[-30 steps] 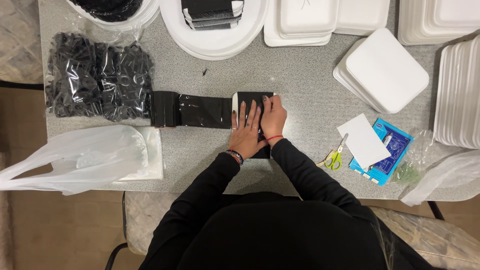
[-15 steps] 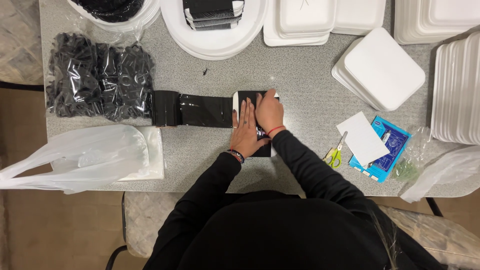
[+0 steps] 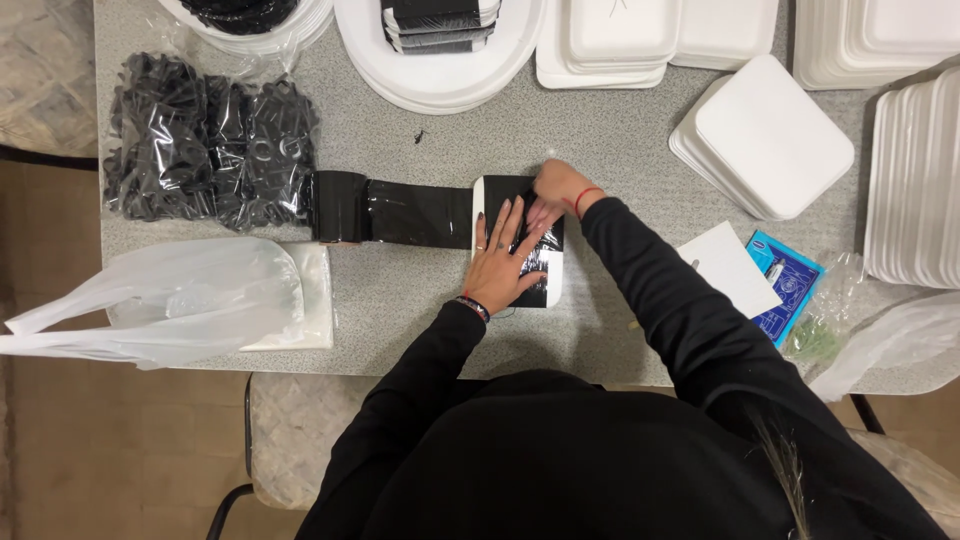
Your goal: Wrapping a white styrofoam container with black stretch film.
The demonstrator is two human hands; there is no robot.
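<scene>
A roll of black film (image 3: 340,207) lies on the grey table (image 3: 420,300), its sheet (image 3: 420,213) drawn out to the right over a small white foam tray (image 3: 553,290). My left hand (image 3: 505,260) lies flat on the film over the tray, fingers spread. My right hand (image 3: 555,190) is at the tray's far edge, fingers curled and pressing the film down there. Both sleeves are black, and the right wrist carries a red band.
A clear bag of black plastic pieces (image 3: 205,150) sits at left, a white plastic bag (image 3: 180,300) below it. White foam plates (image 3: 440,75) and boxes (image 3: 765,135) line the far edge and right side. A white card (image 3: 730,270) and blue packet (image 3: 790,285) lie right.
My right hand has shifted from on top of the tray to its far edge. The right arm now reaches in more from the right. The left hand stays flat.
</scene>
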